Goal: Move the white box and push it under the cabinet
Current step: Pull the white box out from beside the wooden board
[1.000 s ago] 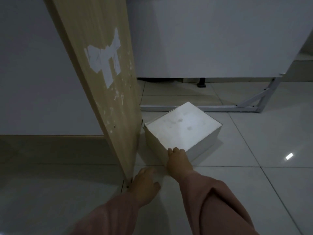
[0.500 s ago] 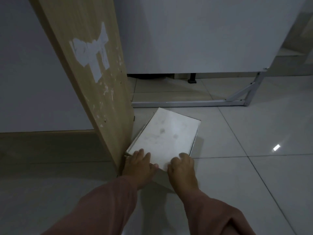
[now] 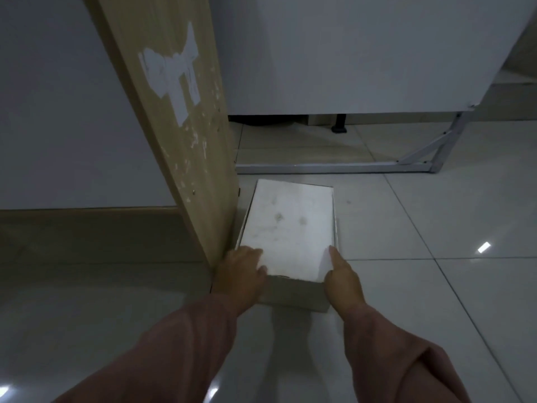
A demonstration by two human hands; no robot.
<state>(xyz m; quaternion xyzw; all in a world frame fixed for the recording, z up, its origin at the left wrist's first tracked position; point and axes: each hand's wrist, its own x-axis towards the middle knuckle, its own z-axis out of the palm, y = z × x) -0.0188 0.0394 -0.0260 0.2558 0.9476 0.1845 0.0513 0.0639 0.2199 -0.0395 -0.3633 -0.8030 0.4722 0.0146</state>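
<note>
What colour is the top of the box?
White box, faint grey smudges; head view.

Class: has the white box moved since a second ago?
Yes. The white box has turned from diagonal to lie alongside the wooden panel.

**One head-worn view, looking forward and down at the floor (image 3: 436,301).**

The wide lens sits above and close behind the left grip (image 3: 242,271) and right grip (image 3: 341,279), with both sleeves (image 3: 174,344) entering from the bottom edge. The white box (image 3: 290,225) is just ahead of the grips, a wooden panel (image 3: 180,126) is left of the left grip, and the cabinet (image 3: 363,53) is farther ahead.
</note>
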